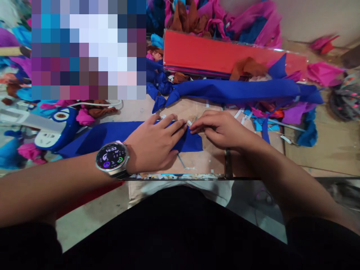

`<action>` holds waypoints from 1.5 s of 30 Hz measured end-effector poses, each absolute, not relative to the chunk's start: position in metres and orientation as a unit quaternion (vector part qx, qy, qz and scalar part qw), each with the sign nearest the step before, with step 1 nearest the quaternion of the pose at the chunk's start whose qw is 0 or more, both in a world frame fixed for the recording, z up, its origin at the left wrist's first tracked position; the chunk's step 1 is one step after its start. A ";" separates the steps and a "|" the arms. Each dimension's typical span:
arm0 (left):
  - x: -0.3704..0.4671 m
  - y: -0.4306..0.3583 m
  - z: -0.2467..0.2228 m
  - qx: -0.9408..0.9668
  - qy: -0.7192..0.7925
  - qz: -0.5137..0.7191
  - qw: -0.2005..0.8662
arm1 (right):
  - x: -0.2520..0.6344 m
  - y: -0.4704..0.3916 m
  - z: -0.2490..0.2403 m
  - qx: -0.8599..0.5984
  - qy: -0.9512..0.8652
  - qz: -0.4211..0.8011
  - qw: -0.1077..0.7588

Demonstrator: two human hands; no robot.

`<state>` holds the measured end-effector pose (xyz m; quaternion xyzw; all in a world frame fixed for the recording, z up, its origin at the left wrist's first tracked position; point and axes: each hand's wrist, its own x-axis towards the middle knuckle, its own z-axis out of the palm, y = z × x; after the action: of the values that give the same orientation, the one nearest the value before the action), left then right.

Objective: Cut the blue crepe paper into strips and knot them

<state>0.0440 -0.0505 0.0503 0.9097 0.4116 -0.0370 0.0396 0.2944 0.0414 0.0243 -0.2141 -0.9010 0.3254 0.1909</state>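
Observation:
A blue fabric strip [104, 135] lies flat along the front of the table. My left hand [157, 140], with a round watch [111, 157] on its wrist, rests on the strip with its fingers spread. Just right of it, my right hand [215, 127] is pinched near the strip's right end, its fingertips next to a tiny white piece [189, 122]; whether they grip it is hard to tell. Behind both hands stretches a longer blue fabric piece [239, 91], bunched at its left end.
A red packet in clear plastic [197, 50] lies at the back amid pink, brown and blue scraps. A blue and white device [57, 127] is at the left. Paper bits dot the table [208, 165]. A dark mesh bundle [345, 97] is at the far right.

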 end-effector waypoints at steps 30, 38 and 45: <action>0.041 -0.048 0.046 0.908 0.414 -0.022 0.059 | 0.295 0.042 0.025 -0.214 -0.899 0.339 0.175; 0.044 -0.047 0.046 0.921 0.381 -0.030 0.076 | 0.295 0.042 0.026 -0.210 -0.903 0.328 0.180; 0.044 -0.047 0.044 0.920 0.384 -0.025 0.078 | 0.297 0.043 0.027 -0.203 -0.904 0.323 0.192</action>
<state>0.0437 -0.0468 0.0444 0.9196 0.3842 -0.0250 0.0777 0.2968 0.0434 0.0274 -0.2025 -0.9044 0.3228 0.1920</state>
